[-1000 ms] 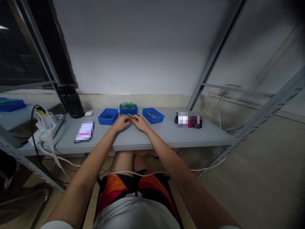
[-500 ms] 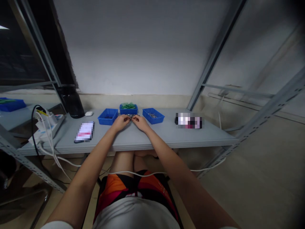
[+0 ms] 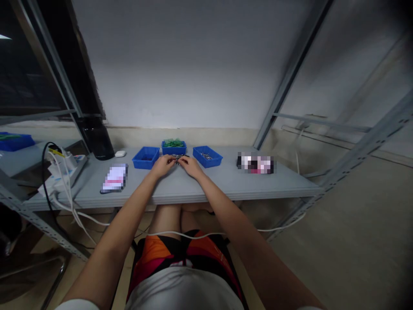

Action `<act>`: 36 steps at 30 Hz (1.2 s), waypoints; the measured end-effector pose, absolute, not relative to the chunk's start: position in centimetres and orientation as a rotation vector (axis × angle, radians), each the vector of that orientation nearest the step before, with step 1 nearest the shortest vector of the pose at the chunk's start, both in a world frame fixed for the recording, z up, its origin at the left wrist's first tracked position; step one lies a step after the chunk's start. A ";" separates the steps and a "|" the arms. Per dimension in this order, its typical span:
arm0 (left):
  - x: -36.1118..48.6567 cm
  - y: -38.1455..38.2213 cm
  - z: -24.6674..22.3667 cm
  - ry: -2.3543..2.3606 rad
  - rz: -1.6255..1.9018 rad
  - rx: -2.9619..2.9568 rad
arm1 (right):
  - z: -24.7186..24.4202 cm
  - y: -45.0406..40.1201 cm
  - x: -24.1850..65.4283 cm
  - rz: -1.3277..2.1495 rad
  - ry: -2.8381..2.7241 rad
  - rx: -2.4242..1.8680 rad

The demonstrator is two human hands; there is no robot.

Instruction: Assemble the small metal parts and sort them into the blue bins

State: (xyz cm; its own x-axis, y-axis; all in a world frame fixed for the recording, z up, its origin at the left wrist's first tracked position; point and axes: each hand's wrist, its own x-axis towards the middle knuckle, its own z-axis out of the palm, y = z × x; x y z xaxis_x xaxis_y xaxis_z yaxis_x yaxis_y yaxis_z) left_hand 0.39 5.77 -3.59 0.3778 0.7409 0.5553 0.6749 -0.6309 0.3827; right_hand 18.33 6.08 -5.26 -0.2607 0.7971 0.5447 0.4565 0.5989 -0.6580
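Note:
My left hand (image 3: 164, 165) and my right hand (image 3: 190, 165) are close together over the table, fingers bent and pinched. What each one grips is too small to make out. Small dark and metallic pieces (image 3: 178, 157) lie in a pile at my fingertips. Behind them is a blue bin (image 3: 174, 150) holding green pieces (image 3: 173, 143). On the left stands another blue bin (image 3: 146, 165) with a dark inside, its contents unclear. To the right, a third blue bin (image 3: 213, 163) holds small metallic parts (image 3: 206, 156).
A phone (image 3: 115, 178), white case (image 3: 120, 153) and black bottle (image 3: 99, 140) are left on the grey table (image 3: 232, 185). A power strip (image 3: 61, 178) with cables sits at the far left. A blurred-out object (image 3: 255, 164) lies right. Metal shelf posts (image 3: 287, 86) rise beside the wall.
My fingertips have shifted very slightly around the small pieces; both hands stay in nearly the same place.

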 end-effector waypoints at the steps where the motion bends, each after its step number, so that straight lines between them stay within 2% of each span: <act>1: 0.4 5.8 -3.6 1.307 1.101 2.533 | -5.3 6.1 18.3 0.465 -1.902 -1.005; 25: 0.3 5.9 -3.5 1.295 1.100 2.580 | -5.7 6.2 18.3 0.396 -2.057 -0.970; 36: 0.3 5.8 -3.4 1.312 1.122 2.523 | -5.3 6.2 18.4 0.393 -1.907 -1.019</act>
State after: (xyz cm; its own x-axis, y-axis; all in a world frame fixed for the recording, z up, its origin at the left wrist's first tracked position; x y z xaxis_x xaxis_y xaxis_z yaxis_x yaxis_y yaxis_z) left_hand 0.32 5.81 -3.42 0.3630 0.7381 0.5687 0.6763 -0.6286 0.3842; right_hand 18.37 6.22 -5.31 -0.2456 0.7834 0.5710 0.4940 0.6079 -0.6216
